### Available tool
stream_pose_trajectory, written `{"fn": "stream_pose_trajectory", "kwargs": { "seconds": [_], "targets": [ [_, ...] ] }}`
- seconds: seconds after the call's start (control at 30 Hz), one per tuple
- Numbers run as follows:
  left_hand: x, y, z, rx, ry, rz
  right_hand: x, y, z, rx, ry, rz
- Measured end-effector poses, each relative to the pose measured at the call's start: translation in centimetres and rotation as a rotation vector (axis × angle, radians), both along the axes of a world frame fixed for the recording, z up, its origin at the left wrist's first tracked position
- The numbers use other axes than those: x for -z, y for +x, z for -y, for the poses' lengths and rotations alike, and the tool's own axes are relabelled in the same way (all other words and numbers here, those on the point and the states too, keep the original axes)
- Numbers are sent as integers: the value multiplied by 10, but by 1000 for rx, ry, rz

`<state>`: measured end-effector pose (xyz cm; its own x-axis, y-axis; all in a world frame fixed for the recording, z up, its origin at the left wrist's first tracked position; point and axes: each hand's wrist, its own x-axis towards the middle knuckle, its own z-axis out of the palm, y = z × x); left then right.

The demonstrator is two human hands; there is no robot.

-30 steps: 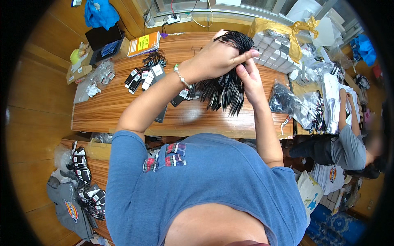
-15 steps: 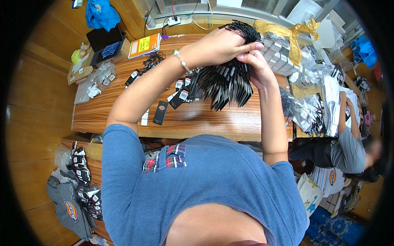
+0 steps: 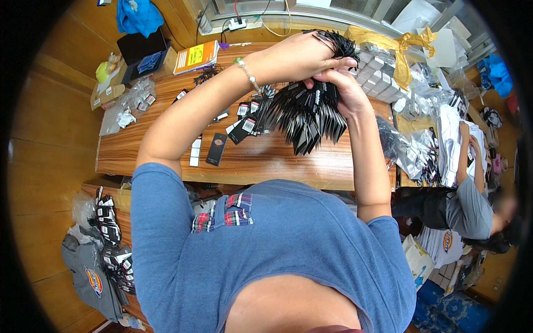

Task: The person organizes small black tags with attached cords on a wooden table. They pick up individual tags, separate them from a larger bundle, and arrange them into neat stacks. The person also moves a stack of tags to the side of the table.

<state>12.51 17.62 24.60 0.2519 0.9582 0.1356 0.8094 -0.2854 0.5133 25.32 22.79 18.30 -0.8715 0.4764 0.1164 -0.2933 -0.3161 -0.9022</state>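
Observation:
A thick bundle of black hang tags (image 3: 306, 119) hangs above the table, its tags fanned downward. Black cords (image 3: 338, 45) gather in a loop at its top. My left hand (image 3: 311, 55), with a beaded bracelet at the wrist, closes round the corded end. Just below it, my right hand (image 3: 348, 91) is closed on the upper part of the bundle, fingers partly hidden behind tags and cords. Beneath, loose tags with white labels (image 3: 248, 125) lie on the wooden table (image 3: 266, 166), beside a single black tag (image 3: 217, 149) and a white label strip (image 3: 196, 150).
Stacked white boxes (image 3: 377, 75) and a yellow plastic bag (image 3: 408, 41) stand at the back right. An orange notebook (image 3: 197, 57) lies back left near a laptop (image 3: 141, 53). A co-worker (image 3: 469, 202) handles white garments (image 3: 449, 144) at the right. More tags (image 3: 108, 222) lie lower left.
The tag bundle hangs slightly lower, and its tags have swung a little. My right hand has shifted slightly, its fingers reaching further in under the cords. My left hand keeps its hold.

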Motion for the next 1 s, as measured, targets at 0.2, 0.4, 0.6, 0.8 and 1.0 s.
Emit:
{"fn": "stream_pose_trajectory", "kwargs": {
  "seconds": [0.2,0.4,0.6,0.8,1.0],
  "targets": [
    [-6,9,8,0,-166,23,10,7,-5,-213,-114,3],
    [1,11,11,12,-311,195,26,9,-8,-337,-199,-59],
    [11,10,16,-88,-363,423,36,3,-4,-376,-270,-110],
    [40,5,12,-64,-393,447,35,9,9,-223,-99,66],
    [69,14,7,-20,-479,312,85,20,10,-219,-162,73]
  ]
}}
